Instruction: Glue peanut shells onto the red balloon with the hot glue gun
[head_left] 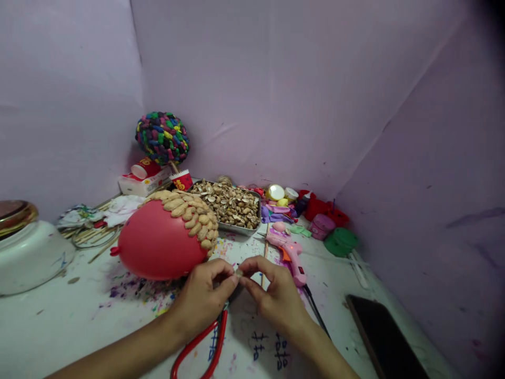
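Note:
My left hand [207,289] and my right hand [276,295] meet over the table, fingertips pinched on a small pale piece of shell [239,273]. Fingers cover much of it. Beside my left hand lies a red balloon [158,242], its far right end covered in overlapping peanut shells [193,215]. Under my hands are red-handled scissors [221,339], their blades mostly hidden. Behind the balloon, a metal tray [240,230] holds a heap of shells [232,205]. To the right of the tray, a pink glue gun [292,258] rests on its side.
A black phone [384,337] lies at the right. White pot [35,258] and thin sticks [97,239] are at the left. A multicoloured ball [162,138] stands in a red cup [181,180] at the back. Paint tubs, a green lid [341,242] and balloons line the wall.

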Demonstrator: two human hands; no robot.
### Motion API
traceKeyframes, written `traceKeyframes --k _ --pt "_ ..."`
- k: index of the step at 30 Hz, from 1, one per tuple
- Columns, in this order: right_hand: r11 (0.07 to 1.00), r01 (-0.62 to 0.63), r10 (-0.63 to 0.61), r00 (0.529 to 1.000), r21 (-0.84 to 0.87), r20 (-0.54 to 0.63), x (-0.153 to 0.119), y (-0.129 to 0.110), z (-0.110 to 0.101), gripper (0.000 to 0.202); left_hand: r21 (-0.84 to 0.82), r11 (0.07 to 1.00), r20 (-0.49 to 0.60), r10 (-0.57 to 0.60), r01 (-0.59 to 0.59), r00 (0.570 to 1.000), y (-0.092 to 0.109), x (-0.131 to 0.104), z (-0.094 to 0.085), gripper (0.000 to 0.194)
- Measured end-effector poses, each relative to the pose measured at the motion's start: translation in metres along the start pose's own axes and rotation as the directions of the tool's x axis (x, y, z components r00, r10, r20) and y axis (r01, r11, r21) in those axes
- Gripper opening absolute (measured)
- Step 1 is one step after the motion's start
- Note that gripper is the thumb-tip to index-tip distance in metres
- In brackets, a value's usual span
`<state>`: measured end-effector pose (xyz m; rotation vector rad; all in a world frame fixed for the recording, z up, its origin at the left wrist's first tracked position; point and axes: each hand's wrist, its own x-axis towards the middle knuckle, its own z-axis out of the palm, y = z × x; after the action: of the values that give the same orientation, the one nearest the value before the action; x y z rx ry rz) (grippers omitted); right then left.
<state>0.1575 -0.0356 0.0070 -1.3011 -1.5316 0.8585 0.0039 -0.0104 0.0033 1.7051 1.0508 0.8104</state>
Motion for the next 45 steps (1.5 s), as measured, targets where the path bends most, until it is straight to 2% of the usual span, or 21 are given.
traceKeyframes --k 2,4,10,13,15,18,20,22,25,28,31,36,40,43,45 --pt "0.986 -0.1 0.104 0.994 0.134 -0.027 0.002 0.002 0.002 0.021 0.002 1.0 -0.032 0.005 -0.005 0.999 -0.001 0.0 0.001 0.02" --pt "0.965 -0.179 0.19 0.981 0.189 -0.043 0.004 0.004 0.003 0.021 0.011 1.0 -0.051 0.012 -0.012 0.999 -0.002 0.001 0.001 0.022" --pt "0.925 -0.32 0.333 0.942 0.207 -0.033 0.005 0.003 0.007 0.015 0.084 0.996 -0.044 0.038 -0.034 0.998 -0.005 0.003 0.003 0.023" --pt "0.911 -0.357 0.381 0.92 0.208 -0.092 0.006 0.001 0.007 0.015 0.196 0.98 0.008 0.031 -0.031 1.0 0.003 0.0 -0.001 0.021" --pt "0.905 -0.371 0.405 0.9 0.207 -0.16 0.008 0.002 0.003 0.014 0.411 0.911 0.074 -0.026 -0.007 0.997 0.012 -0.006 -0.007 0.022" --pt "0.904 -0.376 0.419 0.873 0.202 -0.249 0.011 0.005 -0.006 0.013 0.759 0.651 0.187 -0.179 -0.026 0.966 0.029 -0.019 -0.013 0.025" --pt "0.905 -0.376 0.42 0.864 0.2 -0.278 0.012 0.008 -0.01 0.013 0.836 0.547 0.236 -0.297 -0.038 0.925 0.038 -0.027 -0.014 0.035" --pt "0.904 -0.376 0.423 0.86 0.203 -0.286 0.012 0.009 -0.012 0.012 0.856 0.516 0.262 -0.365 -0.04 0.894 0.044 -0.032 -0.013 0.048" --pt "0.9 -0.376 0.429 0.857 0.223 -0.287 0.013 0.01 -0.014 0.011 0.866 0.499 0.252 -0.382 -0.031 0.889 0.046 -0.035 -0.009 0.061" --pt "0.89 -0.377 0.442 0.852 0.257 -0.281 0.013 0.011 -0.016 0.012 0.862 0.507 0.202 -0.388 0.025 0.899 0.045 -0.038 -0.009 0.061" --pt "0.868 -0.391 0.471 0.843 0.306 -0.259 0.012 0.012 -0.018 0.015 0.824 0.56 0.168 -0.388 0.087 0.906 0.04 -0.041 -0.016 0.05" --pt "0.813 -0.424 0.536 0.812 0.399 -0.23 0.01 0.009 -0.02 0.018 0.614 0.767 0.025 -0.254 0.186 0.967 0.017 -0.036 -0.032 0.034" --pt "0.788 -0.427 0.56 0.796 0.445 -0.228 0.009 0.005 -0.02 0.018 0.388 0.885 -0.087 -0.242 0.257 0.966 0.001 -0.029 -0.035 0.034" --pt "0.784 -0.428 0.561 0.799 0.451 -0.218 0.008 0.002 -0.02 0.019 0.248 0.92 -0.004 -0.312 0.303 0.95 0.004 -0.03 -0.03 0.038" --pt "0.787 -0.43 0.556 0.805 0.442 -0.208 0.006 0.001 -0.018 0.019 0.214 0.928 0.064 -0.326 0.306 0.943 0.012 -0.033 -0.026 0.037"
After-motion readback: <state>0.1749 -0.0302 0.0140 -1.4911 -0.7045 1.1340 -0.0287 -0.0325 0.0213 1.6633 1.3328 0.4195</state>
